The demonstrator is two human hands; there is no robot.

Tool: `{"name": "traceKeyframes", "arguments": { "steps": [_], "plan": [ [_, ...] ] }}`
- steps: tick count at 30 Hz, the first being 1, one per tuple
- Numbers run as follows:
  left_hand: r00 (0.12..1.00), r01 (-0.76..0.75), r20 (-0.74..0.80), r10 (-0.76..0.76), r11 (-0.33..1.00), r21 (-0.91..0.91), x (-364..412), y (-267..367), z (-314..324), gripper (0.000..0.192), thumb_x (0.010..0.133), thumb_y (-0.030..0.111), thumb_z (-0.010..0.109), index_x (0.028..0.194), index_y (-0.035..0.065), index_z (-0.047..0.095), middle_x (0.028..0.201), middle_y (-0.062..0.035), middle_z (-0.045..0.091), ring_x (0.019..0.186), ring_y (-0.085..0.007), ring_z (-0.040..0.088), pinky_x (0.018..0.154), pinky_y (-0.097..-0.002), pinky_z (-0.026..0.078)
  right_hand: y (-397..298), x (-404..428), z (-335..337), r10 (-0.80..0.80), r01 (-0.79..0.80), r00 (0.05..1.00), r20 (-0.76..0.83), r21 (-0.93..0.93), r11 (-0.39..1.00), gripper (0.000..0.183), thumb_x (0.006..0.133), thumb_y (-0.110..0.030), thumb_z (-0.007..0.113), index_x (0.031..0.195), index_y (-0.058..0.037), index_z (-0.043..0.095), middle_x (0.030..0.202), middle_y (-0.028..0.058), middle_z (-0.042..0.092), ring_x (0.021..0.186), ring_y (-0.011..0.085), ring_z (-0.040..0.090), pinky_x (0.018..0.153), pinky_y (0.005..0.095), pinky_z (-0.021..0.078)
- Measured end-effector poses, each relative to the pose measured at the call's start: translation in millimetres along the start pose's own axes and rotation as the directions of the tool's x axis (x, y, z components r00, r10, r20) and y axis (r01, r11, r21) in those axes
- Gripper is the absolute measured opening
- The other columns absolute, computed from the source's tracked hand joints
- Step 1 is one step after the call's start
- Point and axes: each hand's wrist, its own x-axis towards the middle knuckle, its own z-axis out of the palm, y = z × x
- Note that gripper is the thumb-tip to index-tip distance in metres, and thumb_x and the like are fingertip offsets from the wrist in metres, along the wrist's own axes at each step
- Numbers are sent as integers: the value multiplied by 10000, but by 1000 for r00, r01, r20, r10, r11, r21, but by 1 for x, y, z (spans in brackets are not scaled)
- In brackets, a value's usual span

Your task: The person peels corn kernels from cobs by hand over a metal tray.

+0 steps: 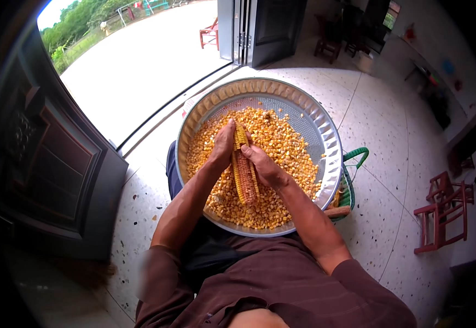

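A partly shelled ear of dried corn [245, 174] lies between my two hands, its bare reddish cob showing along the middle with rows of yellow kernels beside it. My left hand [224, 141] wraps the upper left side of the ear. On its right side is my right hand [261, 162], thumb pressed across the ear near the remaining kernels. Beneath both hands, loose yellow corn kernels [279, 135] fill much of a round metal pan [331, 151] with a perforated bottom and fluted wall, resting on my lap.
A green woven basket [348, 189] stands right of the pan, with a bare corncob [337, 212] at its edge. Red wooden chairs [441, 217] are farther right. An open dark door [69, 156] is at left, beside a sunlit doorway; another door panel [277, 33] stands beyond the pan.
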Motion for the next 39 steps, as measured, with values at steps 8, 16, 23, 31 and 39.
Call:
{"name": "traceKeyframes", "arguments": {
  "steps": [8,16,23,31,39],
  "plan": [
    [984,-87,-122,128,952,292,-7,3,11,439,1076,450,375,1021,48,541,891,-118,640,771,-211,625,715,-355,531,-5,-4,6,78,-81,996,-52,-48,996,635,1022,-492,532,1417,-10,407,1063,97,624,935,197,644,832,355,569],
    [993,-23,-114,28,999,49,-2,-1,8,463,1075,455,383,1015,33,564,837,-110,648,718,-205,627,675,-352,536,-2,0,-2,50,-51,999,-15,-68,996,477,1068,-401,461,1254,34,526,1023,109,648,926,193,645,827,330,561],
    [989,99,-123,-83,987,125,-4,4,14,479,1068,493,377,1005,59,569,859,-100,649,696,-193,609,629,-347,522,-2,-1,2,98,-85,982,-159,85,993,400,1071,-357,391,1106,1,564,920,123,661,762,222,667,711,369,591],
    [993,-13,-111,49,953,304,-3,-5,-1,474,1081,500,364,944,75,522,836,-22,514,741,-125,484,677,-308,433,-22,-11,27,-7,-137,943,-331,-409,902,602,1002,-576,513,1094,19,525,882,108,657,670,202,670,592,327,572],
    [992,-19,-101,79,872,490,1,-9,-4,494,1081,520,337,935,83,516,827,-7,470,746,-118,434,677,-316,401,-8,-4,5,-63,-114,965,-253,-628,770,563,1058,-510,412,1089,44,510,919,140,658,832,199,640,732,328,527]
  ]
}}
